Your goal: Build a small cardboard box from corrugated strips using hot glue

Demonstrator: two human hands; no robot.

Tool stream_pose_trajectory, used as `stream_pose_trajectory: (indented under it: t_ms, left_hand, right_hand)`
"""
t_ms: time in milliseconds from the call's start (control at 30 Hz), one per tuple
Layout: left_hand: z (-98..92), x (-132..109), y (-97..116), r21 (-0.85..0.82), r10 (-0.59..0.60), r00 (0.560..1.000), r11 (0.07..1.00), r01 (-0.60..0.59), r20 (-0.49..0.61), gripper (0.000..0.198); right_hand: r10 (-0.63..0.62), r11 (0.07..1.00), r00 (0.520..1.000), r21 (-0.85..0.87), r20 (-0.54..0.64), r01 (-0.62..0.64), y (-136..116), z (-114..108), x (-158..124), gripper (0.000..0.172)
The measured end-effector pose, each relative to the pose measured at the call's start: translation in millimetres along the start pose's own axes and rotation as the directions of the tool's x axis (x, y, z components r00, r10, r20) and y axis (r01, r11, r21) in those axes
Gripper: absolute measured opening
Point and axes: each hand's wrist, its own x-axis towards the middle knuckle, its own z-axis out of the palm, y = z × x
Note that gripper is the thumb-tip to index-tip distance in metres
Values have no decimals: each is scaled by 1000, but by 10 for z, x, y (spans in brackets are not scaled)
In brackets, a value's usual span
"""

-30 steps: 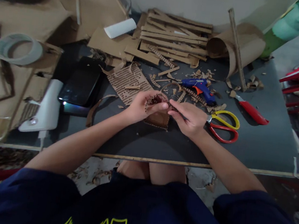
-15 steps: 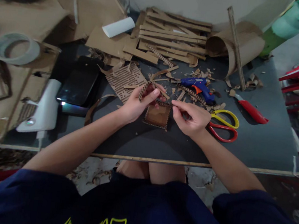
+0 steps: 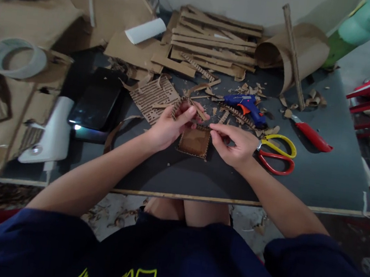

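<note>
My left hand (image 3: 168, 125) is closed round a curled strip of corrugated cardboard (image 3: 184, 104), held just above the dark tabletop (image 3: 317, 182). A small square cardboard piece with toothed edges (image 3: 194, 142) lies flat between my hands. My right hand (image 3: 235, 142) rests at that square's right edge with thumb and forefinger pinched together; I cannot make out what, if anything, is between them.
Yellow-and-red scissors (image 3: 275, 154) lie right of my right hand, a blue glue gun (image 3: 246, 106) behind it, a red-handled knife (image 3: 310, 135) farther right. Cardboard strips (image 3: 213, 43), a cardboard roll (image 3: 291, 52), a phone (image 3: 97, 100), a white device (image 3: 50, 133) and a tape roll (image 3: 14, 57) surround the work spot.
My left hand lifted the corrugated strip away from the square piece, up and to the left. The square now lies uncovered on the table; my right hand stayed beside it.
</note>
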Motion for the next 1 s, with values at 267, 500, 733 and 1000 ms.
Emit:
stream_pose_trajectory:
  t_ms: [267, 500, 733, 1000]
  left_hand:
    - [-13, 7, -55, 277, 92, 995, 956, -96, 30, 45]
    - [-41, 2, -83, 269, 70, 998, 961, -69, 4, 45]
    - [-24, 3, -85, 257, 70, 997, 964, -61, -24, 45]
    - [-20, 13, -104, 254, 106, 994, 962, -99, -14, 45]
  right_hand:
    - [19, 1000, 999, 14, 47, -20, 10, 4, -1, 13]
    - [-28, 999, 999, 18, 31, 27, 27, 22, -18, 8]
    - [-46, 999, 998, -2, 30, 47, 38, 32, -12, 7]
    - [-59, 998, 998, -28, 26, 60, 45, 40, -22, 7]
